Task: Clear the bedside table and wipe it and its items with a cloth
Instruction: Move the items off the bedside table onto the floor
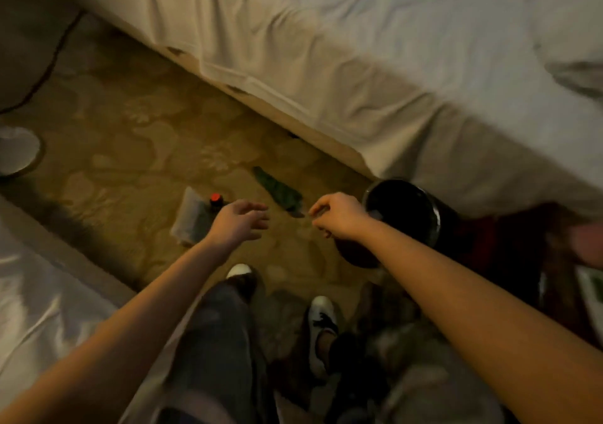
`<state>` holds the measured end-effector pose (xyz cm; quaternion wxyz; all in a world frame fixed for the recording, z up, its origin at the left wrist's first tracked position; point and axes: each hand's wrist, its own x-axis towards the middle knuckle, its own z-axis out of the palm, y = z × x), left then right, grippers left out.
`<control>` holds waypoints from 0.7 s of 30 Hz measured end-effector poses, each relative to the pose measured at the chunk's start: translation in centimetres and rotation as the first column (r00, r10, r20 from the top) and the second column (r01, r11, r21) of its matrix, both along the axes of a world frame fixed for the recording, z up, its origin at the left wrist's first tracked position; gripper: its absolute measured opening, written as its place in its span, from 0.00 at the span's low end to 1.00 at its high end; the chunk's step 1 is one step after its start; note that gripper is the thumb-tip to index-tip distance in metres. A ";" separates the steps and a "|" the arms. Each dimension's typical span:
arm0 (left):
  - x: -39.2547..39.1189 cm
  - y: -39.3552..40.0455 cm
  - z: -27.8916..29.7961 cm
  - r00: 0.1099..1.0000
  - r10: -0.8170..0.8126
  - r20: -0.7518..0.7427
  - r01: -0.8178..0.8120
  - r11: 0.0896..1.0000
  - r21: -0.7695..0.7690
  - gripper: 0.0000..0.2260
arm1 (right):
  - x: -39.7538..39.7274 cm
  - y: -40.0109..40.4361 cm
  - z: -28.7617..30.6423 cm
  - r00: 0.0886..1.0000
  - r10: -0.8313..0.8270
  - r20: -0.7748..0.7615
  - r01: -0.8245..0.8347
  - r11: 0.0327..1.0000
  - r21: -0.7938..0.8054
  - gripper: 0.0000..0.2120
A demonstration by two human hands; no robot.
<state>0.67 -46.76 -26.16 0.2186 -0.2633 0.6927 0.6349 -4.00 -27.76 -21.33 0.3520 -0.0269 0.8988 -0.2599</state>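
I look down at the patterned carpet [137,136] between two beds. My left hand [239,224] hovers open, fingers spread, just above a dark bottle with a red cap [216,199] and a clear packet [189,218] on the floor. My right hand [339,216] hangs palm down with its fingers curled; the blur hides whether they pinch anything. A green wrapper-like item [279,192] lies on the carpet between the hands. The dark wooden bedside table [554,260] shows at the right edge, mostly cut off.
A black round bin [404,208] stands by the bed corner, under my right wrist. A white-sheeted bed [359,48] fills the top right and another bed [39,293] the lower left. A white round object [16,153] and a dark cable [49,65] lie far left.
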 end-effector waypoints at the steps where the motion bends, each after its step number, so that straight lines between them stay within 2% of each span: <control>1: 0.6 1.3 1.5 0.998 -0.044 -0.046 0.043 0.999 -0.015 0.05 | 1.4 2.2 1.7 0.998 -0.052 -0.032 0.052 0.999 -0.004 0.10; 6: 4.7 8.8 7.9 0.935 -0.270 -0.232 0.246 0.961 -0.126 0.08 | 10.1 12.8 9.4 0.931 -0.325 -0.168 0.317 0.945 -0.075 0.08; 10: 9.2 17.2 10.9 0.856 -0.397 -0.332 0.376 0.918 -0.129 0.08 | 19.4 20.9 12.9 0.816 -0.518 -0.258 0.504 0.855 -0.123 0.07; 14: 14.1 25.9 12.4 0.804 -0.469 -0.366 0.510 0.860 0.020 0.09 | 29.8 27.7 13.2 0.645 -0.711 -0.281 0.703 0.696 -0.146 0.09; 19: 20.5 34.4 11.9 0.782 -0.531 -0.328 0.597 0.789 0.146 0.08 | 40.6 33.5 10.4 0.465 -0.858 -0.218 0.869 0.490 -0.072 0.12; 21: 22.6 36.6 10.9 0.776 -0.552 -0.307 0.615 0.769 0.174 0.07 | 43.6 35.2 8.5 0.337 -0.917 -0.215 0.936 0.350 -0.028 0.12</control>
